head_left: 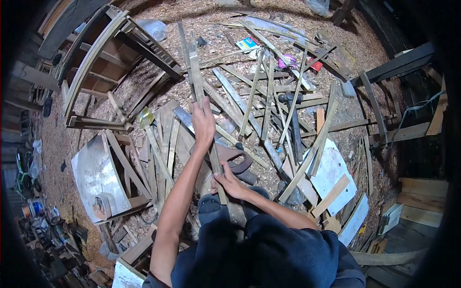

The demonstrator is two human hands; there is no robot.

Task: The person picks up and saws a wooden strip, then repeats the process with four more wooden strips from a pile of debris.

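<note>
A long, narrow wooden strip [194, 67] runs from above my left hand down toward my feet. My left hand [204, 122] is wrapped round its middle, thumb along the top. Close beside it at the upper end is a second, darker strip [184, 48]. Lower down, my right hand [230, 184] has its fingers closed round the same wooden strip near its bottom end. A handsaw with a brown handle [242, 163] lies just above my right hand, its blade [182, 119] partly hidden behind my left hand and the strip.
Loose wooden strips [269, 96] lie criss-crossed ahead, with a hammer [294, 120] among them. White panels [333, 175] lie at right. A slatted wooden frame [108, 57] stands upper left, above a box with a whitish panel [98, 168]. Wood chips [57, 144] cover the ground.
</note>
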